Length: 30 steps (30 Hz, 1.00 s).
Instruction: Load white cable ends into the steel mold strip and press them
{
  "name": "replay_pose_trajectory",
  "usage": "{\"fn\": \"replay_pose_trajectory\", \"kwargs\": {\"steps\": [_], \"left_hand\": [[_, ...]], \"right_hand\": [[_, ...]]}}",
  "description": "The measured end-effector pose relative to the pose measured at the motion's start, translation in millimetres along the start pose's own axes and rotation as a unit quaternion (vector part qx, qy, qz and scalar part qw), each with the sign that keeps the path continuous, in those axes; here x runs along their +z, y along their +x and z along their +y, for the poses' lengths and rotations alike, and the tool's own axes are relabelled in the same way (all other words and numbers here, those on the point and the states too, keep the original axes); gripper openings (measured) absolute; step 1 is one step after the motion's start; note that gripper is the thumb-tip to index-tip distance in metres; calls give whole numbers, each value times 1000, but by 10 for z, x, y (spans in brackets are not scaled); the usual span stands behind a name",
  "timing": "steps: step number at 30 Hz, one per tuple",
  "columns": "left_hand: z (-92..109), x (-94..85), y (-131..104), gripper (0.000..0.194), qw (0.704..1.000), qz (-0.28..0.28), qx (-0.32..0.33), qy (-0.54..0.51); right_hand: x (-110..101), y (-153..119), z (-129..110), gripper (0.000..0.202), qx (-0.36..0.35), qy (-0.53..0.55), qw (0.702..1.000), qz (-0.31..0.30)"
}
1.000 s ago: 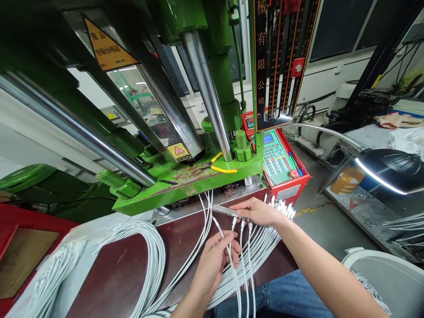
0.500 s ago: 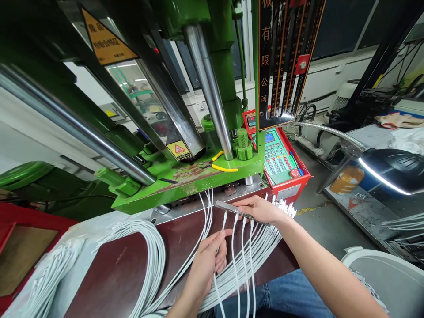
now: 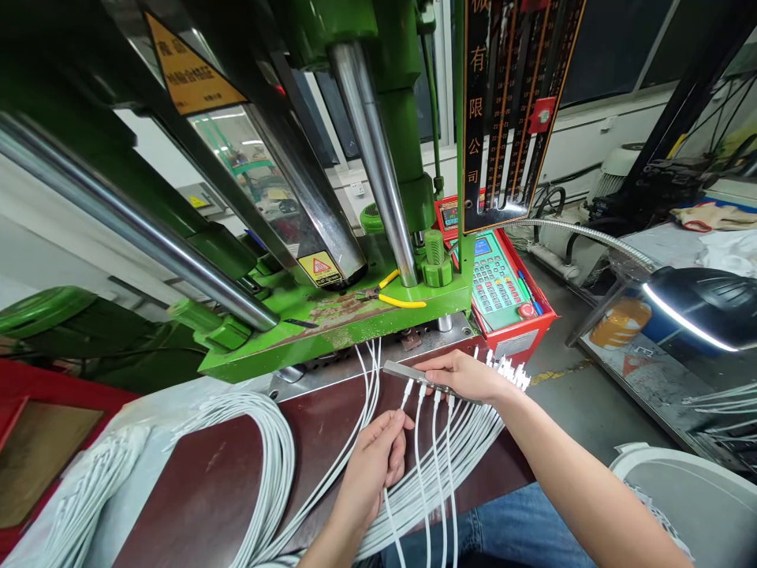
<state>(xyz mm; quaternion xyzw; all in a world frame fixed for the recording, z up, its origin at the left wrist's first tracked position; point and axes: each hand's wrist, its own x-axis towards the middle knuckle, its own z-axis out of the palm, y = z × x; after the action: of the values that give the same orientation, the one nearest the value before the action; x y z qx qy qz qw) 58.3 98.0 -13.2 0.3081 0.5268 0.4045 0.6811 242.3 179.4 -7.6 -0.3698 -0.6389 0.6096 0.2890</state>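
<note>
My right hand (image 3: 464, 375) is closed on a flat metal bar (image 3: 397, 369), holding it tilted above the brown table. Several white cables hang down from the bar's near edge, their plugs (image 3: 437, 397) against it. Between thumb and fingers, my left hand (image 3: 382, 450) pinches one white cable (image 3: 395, 521) just below its plug (image 3: 408, 390). That plug sits close to the bar's left part; whether it touches the bar I cannot tell. Beneath both hands lies a bundle of white cables (image 3: 438, 481), its plug ends (image 3: 512, 372) gathered on the right behind my right wrist.
A green press (image 3: 355, 323) stands ahead, yellow-handled pliers (image 3: 402, 302) on its ledge. White cables run under it. Coiled cables (image 3: 275, 442) lie left on the brown table (image 3: 201, 489). Right are a red control box (image 3: 514, 323), a lamp (image 3: 703, 304) and a pale bin (image 3: 686, 489).
The pinched cable's plug has tilted and shifted slightly right along the bar, with my left fingers following. My right hand keeps its grip on the bar.
</note>
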Motion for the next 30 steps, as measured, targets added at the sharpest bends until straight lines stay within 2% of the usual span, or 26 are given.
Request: {"fn": "replay_pose_trajectory", "kwargs": {"steps": [12, 17, 20, 23, 26, 30], "left_hand": [[-12, -37, 82, 32, 997, 29, 34, 69], [-11, -27, 111, 32, 996, 15, 28, 84], [-15, -40, 98, 35, 991, 4, 20, 135], [32, -88, 68, 41, 972, 37, 58, 224], [140, -190, 46, 42, 949, 86, 123, 276], [309, -385, 71, 42, 952, 112, 157, 239]], "right_hand": [[40, -29, -71, 35, -41, -87, 995, 12], [28, -8, -34, 35, -24, -93, 995, 2], [2, -1, -14, 33, 13, -110, 994, -11], [-21, 0, -24, 34, 7, -156, 988, -15], [-7, 17, -55, 44, -20, -288, 957, 31], [138, 107, -102, 47, 32, -505, 859, 84]]}}
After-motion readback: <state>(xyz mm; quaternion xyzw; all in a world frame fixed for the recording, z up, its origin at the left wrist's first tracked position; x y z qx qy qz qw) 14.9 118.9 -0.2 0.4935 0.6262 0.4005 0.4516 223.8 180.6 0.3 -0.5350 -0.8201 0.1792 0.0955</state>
